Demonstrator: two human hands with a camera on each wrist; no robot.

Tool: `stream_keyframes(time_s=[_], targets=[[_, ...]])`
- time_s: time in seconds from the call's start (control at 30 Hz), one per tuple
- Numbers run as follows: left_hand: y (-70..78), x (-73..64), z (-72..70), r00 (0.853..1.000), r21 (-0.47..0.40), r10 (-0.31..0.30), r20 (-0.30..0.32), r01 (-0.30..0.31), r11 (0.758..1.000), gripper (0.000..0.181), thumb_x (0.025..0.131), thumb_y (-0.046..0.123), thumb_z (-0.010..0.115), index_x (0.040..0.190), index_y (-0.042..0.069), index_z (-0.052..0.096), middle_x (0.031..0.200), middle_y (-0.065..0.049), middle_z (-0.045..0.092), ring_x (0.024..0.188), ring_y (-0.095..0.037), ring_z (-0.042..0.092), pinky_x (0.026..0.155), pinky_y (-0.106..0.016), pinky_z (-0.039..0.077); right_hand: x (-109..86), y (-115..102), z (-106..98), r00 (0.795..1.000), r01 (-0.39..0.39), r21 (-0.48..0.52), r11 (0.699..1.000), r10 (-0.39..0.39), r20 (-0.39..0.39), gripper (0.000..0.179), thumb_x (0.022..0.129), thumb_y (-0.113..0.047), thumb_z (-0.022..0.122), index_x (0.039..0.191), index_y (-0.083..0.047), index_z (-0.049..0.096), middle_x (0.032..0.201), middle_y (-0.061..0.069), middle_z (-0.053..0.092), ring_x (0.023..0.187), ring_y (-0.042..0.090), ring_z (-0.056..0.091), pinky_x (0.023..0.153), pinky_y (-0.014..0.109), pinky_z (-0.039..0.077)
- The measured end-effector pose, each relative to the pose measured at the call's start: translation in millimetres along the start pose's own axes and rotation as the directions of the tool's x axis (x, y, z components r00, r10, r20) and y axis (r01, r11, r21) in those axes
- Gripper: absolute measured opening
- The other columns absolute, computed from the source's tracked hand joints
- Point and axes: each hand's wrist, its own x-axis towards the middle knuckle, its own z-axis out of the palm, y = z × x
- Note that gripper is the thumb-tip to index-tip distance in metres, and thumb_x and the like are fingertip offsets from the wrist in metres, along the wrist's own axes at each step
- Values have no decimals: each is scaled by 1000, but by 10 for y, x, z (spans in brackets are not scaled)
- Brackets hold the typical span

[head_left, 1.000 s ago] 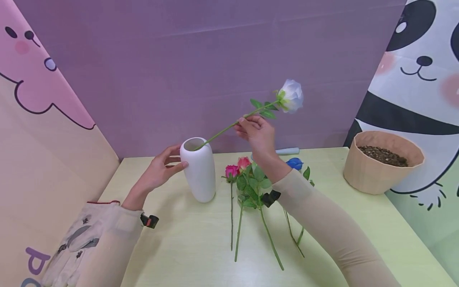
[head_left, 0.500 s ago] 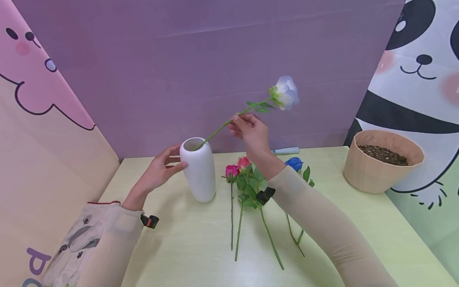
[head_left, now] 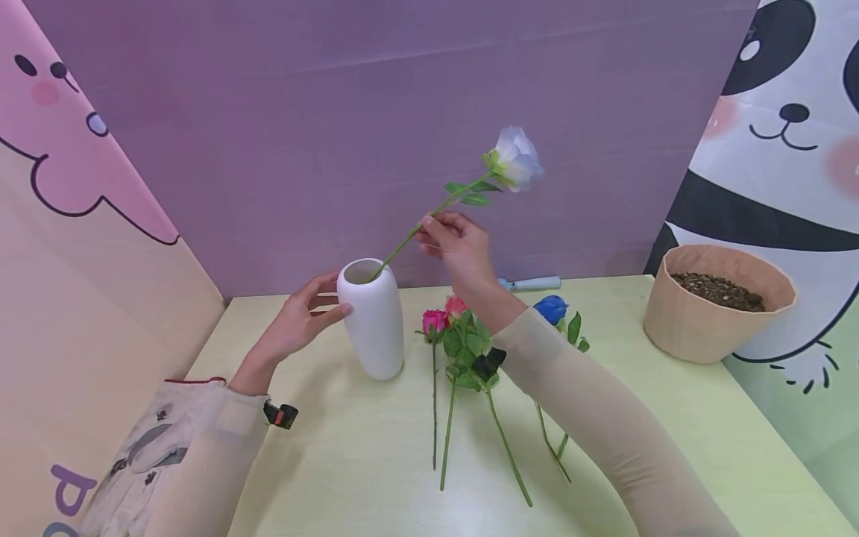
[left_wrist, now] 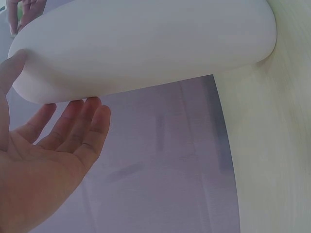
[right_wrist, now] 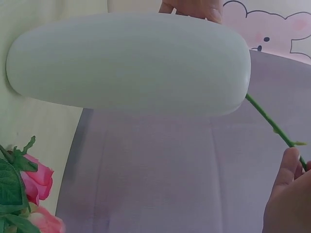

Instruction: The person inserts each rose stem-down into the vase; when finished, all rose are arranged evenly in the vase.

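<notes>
A white vase (head_left: 373,321) stands upright on the table. My left hand (head_left: 300,319) holds it near the rim from the left, thumb on the near side and fingers against the far side; in the left wrist view the fingertips (left_wrist: 91,103) touch its wall. My right hand (head_left: 459,250) pinches the green stem of a white rose (head_left: 515,159) with pale blue petal edges, between thumb and fingers. The stem slants down to the left, its lower end inside the vase mouth and hidden there. In the right wrist view the stem (right_wrist: 267,116) crosses the rim.
Right of the vase lie a magenta rose (head_left: 435,321), a coral rose (head_left: 456,305) with leafy stems and a blue rose (head_left: 552,307), partly under my right forearm. A light-blue handle (head_left: 537,283) lies at the back edge. A soil-filled pot (head_left: 698,335) stands far right.
My right hand has moved left with the white rose, and the stem stands steeper, its lower end still in the vase mouth. My left hand and the vase have stayed in place.
</notes>
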Motion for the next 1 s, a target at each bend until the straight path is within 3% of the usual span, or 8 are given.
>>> stream_keyframes(time_s=[0.47, 0.73, 1.0], targets=[[22, 1, -12, 1000, 17, 2, -1, -2, 1000, 75, 92, 43, 71, 154, 23, 34, 148, -11, 48, 134, -36, 53, 103, -55, 51, 18, 64, 141, 995, -41, -114, 993, 51, 80, 22, 92, -21, 72, 109, -8, 70, 95, 0, 71, 86, 14, 72, 94, 41, 59], [-1, 2, 7, 1000, 10, 11, -1, -11, 1000, 72, 93, 38, 71, 153, 20, 36, 147, -11, 50, 133, -36, 54, 102, -53, 52, 12, 153, 185, 991, -81, -192, 978, 101, 93, 20, 92, -25, 74, 105, -11, 71, 94, -2, 71, 85, 12, 71, 77, 31, 60], [-18, 9, 15, 1000, 0, 18, 4, -18, 1000, 70, 93, 37, 71, 153, 21, 37, 147, -13, 50, 133, -37, 53, 103, -55, 51, -8, 216, 205, 983, -92, -341, 935, 139, 116, 22, 91, -33, 73, 103, -15, 73, 99, -2, 72, 83, 16, 65, 69, 28, 56]])
